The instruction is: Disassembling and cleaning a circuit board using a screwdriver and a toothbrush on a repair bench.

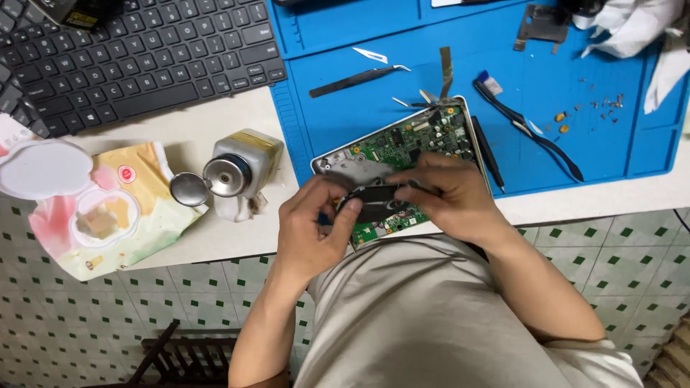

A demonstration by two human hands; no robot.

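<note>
A white table (180, 118) stands over a floor of white tiles with green squares (611, 244); on it lie a blue work mat (611, 136), a black keyboard (144, 50), a pack of wet wipes (108, 208) and a metal-topped dispenser bottle (241, 169). Black tweezers (356, 77) rest on the mat. At the table's near edge lies a green circuit board (417, 136) in its metal tray. The left hand (316, 223) and right hand (449, 197) both curl closed, fingers pinching a black part (377, 201) just above the board.
</note>
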